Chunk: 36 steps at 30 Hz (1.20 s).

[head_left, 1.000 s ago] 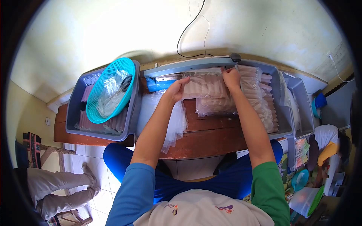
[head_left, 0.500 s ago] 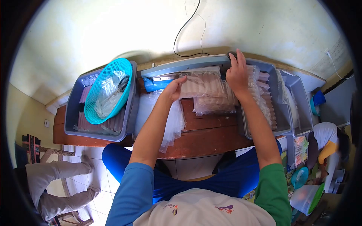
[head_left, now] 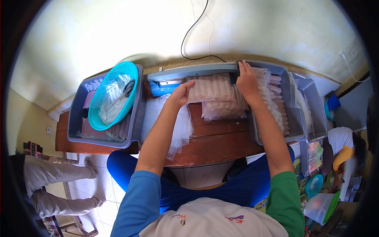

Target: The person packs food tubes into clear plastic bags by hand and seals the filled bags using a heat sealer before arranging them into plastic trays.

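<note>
Left hand [head_left: 181,94] pinches the left edge of a filled bag [head_left: 210,88] between thumb and fingers; right hand [head_left: 247,81], fingers extended, is at the grey bar's [head_left: 189,72] right end, any grip unclear. On the table [head_left: 221,146], flat clear sleeves [head_left: 177,128] lie nearest, then other filled bags [head_left: 224,110], then the held one, before the bar.

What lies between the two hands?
Between the left hand and right hand, a held packet of pinkish tubes overlaps more packets in the head view.
</note>
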Tool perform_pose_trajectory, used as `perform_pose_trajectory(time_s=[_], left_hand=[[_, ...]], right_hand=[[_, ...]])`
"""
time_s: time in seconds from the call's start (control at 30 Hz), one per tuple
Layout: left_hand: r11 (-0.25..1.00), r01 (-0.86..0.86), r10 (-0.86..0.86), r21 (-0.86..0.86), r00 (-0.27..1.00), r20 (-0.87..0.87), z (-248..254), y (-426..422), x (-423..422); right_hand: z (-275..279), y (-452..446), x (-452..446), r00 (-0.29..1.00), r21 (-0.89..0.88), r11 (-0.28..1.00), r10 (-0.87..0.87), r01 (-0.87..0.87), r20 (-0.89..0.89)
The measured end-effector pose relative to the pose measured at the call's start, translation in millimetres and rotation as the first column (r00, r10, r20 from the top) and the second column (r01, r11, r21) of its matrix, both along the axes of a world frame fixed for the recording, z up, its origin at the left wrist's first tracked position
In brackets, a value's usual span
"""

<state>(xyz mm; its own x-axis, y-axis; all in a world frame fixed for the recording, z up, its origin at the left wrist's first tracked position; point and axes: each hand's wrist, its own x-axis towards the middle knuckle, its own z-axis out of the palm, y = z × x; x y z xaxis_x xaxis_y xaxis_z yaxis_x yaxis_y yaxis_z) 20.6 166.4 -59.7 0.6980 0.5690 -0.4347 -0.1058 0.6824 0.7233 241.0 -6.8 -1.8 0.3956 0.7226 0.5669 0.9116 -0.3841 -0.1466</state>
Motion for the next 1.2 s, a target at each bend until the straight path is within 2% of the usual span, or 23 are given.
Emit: perform_pose_trajectory(time_s=[0.33, 0.4, 0.57, 0.63, 0.7, 0.83, 0.9, 1.03, 1.1, 1.2], left_hand=[[0.999, -0.036, 0.035, 0.005, 0.999, 0.024, -8.0, 0.9, 0.3], [0.999, -0.013, 0.016, -0.051, 0.998, 0.059, -17.5, 7.5, 1.0], [0.997, 0.024, -0.020, -0.068, 0.998, 0.055, -32.4, 17.2, 3.9], [0.996, 0.038, -0.034, -0.084, 0.998, 0.057, -24.2, 12.7, 2.4], [0.998, -0.065, 0.065, 0.013, 0.998, -0.017, -18.5, 7.3, 2.3], [0.999, -0.045, 0.045, 0.000, 0.999, -0.009, -11.8, 8.6, -2.7], [0.994, 0.067, -0.060, -0.092, 0.995, 0.079, -9.3, 11.6, -8.0], [0.991, 0.086, -0.079, -0.102, 0.994, 0.079, -13.8, 20.5, -11.7], [1.000, -0.001, 0.001, 0.021, 1.000, -0.010, -6.5, 16.0, -15.5], [1.000, 0.024, -0.024, -0.015, 0.999, -0.023, 7.9, 9.5, -20.6]], right_hand=[[-5.8, 0.9, 1.1, 0.999, -0.020, 1.000, 0.004, -0.004, -0.042], [-7.3, 1.0, 0.5, 1.000, -0.010, 1.000, 0.002, -0.002, -0.030], [-2.1, -0.3, 1.3, 0.999, -0.012, 1.000, 0.016, -0.017, -0.039], [0.7, -0.8, 0.9, 0.999, -0.013, 1.000, 0.020, -0.021, -0.048], [2.4, -0.8, 1.9, 0.998, -0.013, 1.000, 0.026, -0.027, -0.048], [2.3, 0.1, 2.1, 0.999, -0.023, 1.000, 0.018, -0.019, -0.035], [2.2, 0.2, 1.8, 1.000, -0.031, 0.999, 0.007, -0.008, -0.030], [1.3, 1.2, 2.6, 1.000, -0.019, 1.000, 0.012, -0.012, -0.028], [0.7, 1.3, 2.5, 1.000, -0.008, 1.000, 0.008, -0.009, -0.028], [-0.4, 1.8, 2.4, 1.000, -0.003, 1.000, 0.012, -0.012, -0.011]])
